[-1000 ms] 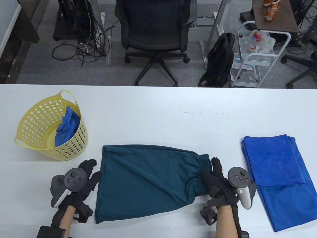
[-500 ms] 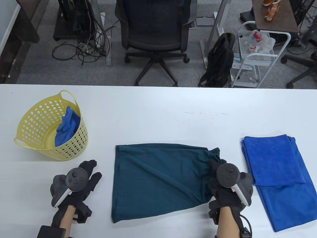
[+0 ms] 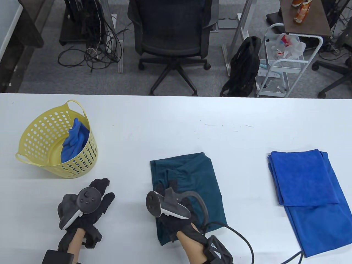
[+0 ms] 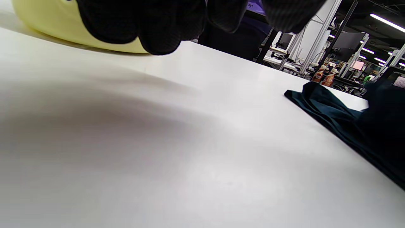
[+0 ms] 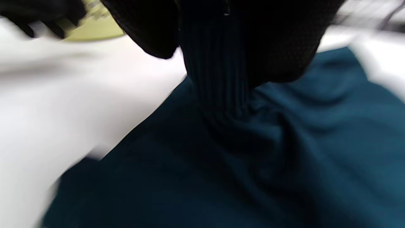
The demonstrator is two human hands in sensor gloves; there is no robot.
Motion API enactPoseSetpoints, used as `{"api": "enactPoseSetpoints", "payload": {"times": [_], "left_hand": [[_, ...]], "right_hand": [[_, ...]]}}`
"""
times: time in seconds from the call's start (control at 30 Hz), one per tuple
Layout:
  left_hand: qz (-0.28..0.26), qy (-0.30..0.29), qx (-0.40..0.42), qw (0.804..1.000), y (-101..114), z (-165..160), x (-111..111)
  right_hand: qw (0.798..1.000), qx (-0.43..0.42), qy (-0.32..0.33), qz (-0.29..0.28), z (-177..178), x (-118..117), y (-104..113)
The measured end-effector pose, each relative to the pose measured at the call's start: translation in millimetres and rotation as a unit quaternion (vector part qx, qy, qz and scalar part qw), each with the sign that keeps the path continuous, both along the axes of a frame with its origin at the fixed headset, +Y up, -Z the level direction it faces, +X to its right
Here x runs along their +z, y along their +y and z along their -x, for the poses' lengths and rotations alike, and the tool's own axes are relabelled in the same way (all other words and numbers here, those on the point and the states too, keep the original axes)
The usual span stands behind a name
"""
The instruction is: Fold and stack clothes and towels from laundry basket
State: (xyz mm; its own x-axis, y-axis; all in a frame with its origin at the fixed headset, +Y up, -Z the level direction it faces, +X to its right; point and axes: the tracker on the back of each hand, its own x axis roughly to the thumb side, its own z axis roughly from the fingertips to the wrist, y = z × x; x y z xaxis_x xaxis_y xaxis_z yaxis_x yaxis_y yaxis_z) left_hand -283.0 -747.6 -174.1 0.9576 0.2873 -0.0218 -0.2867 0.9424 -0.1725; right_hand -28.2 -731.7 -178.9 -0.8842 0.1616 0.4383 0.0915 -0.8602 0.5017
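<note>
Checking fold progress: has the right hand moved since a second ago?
Yes. The right hand swung left across the dark teal garment, away from the folded blue towel, toward the yellow plastic laundry basket, folding the garment over.

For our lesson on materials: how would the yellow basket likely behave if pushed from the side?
The yellow basket looks like thin, perforated plastic, so probably light and would slide easily. It holds only some blue cloth and narrows toward its base, so a high push might tip it.
</note>
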Motion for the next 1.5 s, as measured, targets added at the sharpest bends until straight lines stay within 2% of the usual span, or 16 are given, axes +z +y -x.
{"api": "enactPoseSetpoints", "payload": {"times": [0.07,0.17,0.27,0.33,0.47,0.63,0.77,0.83,0.9,1.0,1.1,1.23,1.3,1.37,1.43,1.5], "left_hand": [[0.006,-0.004,0.000,1.000,-1.5,-0.4,-0.2],[0.009,-0.015,0.012,1.000,-0.2,-4.1,0.6],[0.023,-0.035,0.051,0.998,8.9,-20.2,-5.8],[0.056,-0.065,0.089,0.992,14.4,-46.3,-21.5],[0.145,-0.114,0.112,0.976,15.3,-111.4,-67.9],[0.134,-0.125,-0.011,0.983,-1.4,-175.3,-115.4],[0.194,-0.129,-0.154,0.960,-27.1,-192.1,-139.9],[0.216,-0.138,-0.190,0.948,-34.4,-190.3,-150.2],[0.256,-0.154,-0.166,0.940,-38.6,-190.5,-158.3],[0.230,-0.218,-0.167,0.934,-37.3,-195.8,-154.5],[0.125,-0.258,-0.183,0.941,-23.1,-200.5,-136.2],[0.042,-0.279,-0.139,0.949,11.6,-169.2,-106.5],[0.062,-0.267,-0.070,0.959,26.3,-153.2,-96.0],[0.054,-0.276,-0.031,0.959,41.6,-141.3,-88.1],[0.052,-0.279,0.006,0.959,54.9,-138.1,-83.6],[0.060,-0.291,0.074,0.952,67.8,-152.7,-81.6]], "right_hand": [[0.995,-0.069,0.014,0.076,-12.1,-3.6,-6.4],[0.984,-0.169,-0.055,0.018,-55.8,-15.6,17.3],[0.950,-0.217,-0.215,-0.059,-123.4,-35.7,35.7],[0.932,-0.182,-0.306,-0.066,-154.0,-56.4,25.4],[0.917,-0.101,-0.382,0.054,-167.7,-90.9,-9.1],[0.888,-0.128,-0.441,0.023,-154.3,-115.1,-39.5],[0.909,-0.125,-0.396,-0.041,-149.2,-119.9,-36.2],[0.939,-0.220,-0.264,0.014,-152.0,-117.2,-28.2],[0.933,-0.303,-0.189,0.041,-159.8,-100.3,-12.7],[0.929,-0.341,-0.143,0.035,-163.5,-79.2,0.1],[0.938,-0.308,-0.152,-0.039,-165.4,-63.6,8.9],[0.929,-0.297,-0.221,0.012,-167.0,-54.4,0.3],[0.911,-0.377,-0.164,0.026,-161.3,-51.7,-9.5],[0.864,-0.458,-0.208,0.029,-162.4,-44.1,-11.7],[0.839,-0.490,-0.237,-0.026,-169.3,-39.1,-4.8],[0.866,-0.405,-0.263,-0.126,-185.2,-30.5,25.3]]}}
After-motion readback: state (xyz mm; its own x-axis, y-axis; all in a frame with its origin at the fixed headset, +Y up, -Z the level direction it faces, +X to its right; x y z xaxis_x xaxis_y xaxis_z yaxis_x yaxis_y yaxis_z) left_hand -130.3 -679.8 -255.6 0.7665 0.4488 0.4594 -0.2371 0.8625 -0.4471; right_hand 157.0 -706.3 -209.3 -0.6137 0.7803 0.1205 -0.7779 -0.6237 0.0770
